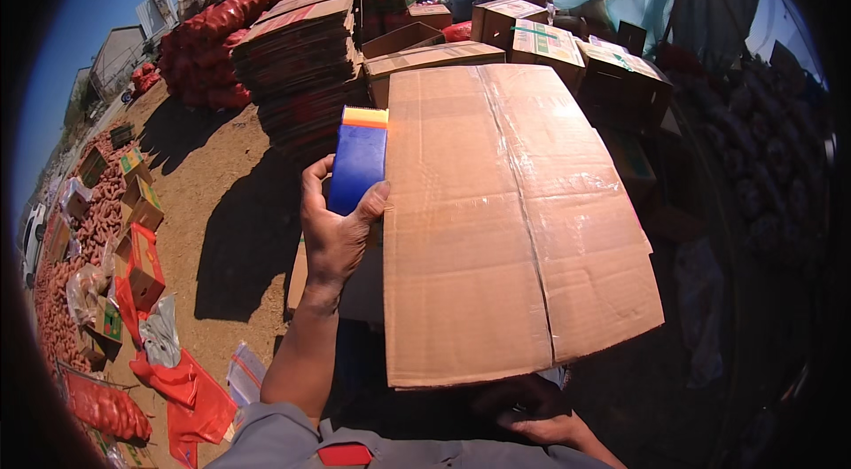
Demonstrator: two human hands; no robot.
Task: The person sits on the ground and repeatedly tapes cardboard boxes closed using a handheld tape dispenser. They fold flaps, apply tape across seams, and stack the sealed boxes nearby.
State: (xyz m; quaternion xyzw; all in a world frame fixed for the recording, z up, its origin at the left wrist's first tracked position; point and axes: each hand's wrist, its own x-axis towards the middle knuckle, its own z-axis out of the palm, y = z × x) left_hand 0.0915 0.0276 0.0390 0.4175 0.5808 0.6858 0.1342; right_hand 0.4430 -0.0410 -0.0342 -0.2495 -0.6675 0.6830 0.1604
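Observation:
My left hand (pixel 336 233) grips a blue hand-held tape dispenser (pixel 359 166) with an orange toothed end pointing away from me. The thumb rests against the left edge of a brown cardboard box (pixel 459 223). A broad panel of the box faces up, with a seam running its length and shiny clear tape along and across it. Below the near edge of the box is my right hand (pixel 542 426). Its fingers lie in deep shadow, so what they touch is unclear.
A tall stack of flattened cartons (pixel 299 63) stands ahead left, beside red mesh sacks (pixel 206 50) of produce. More boxes (pixel 548 43) sit behind the held box. On the left, loose produce (pixel 53 309) and open cartons (pixel 143 203) cover the ground near a red bag (pixel 199 402).

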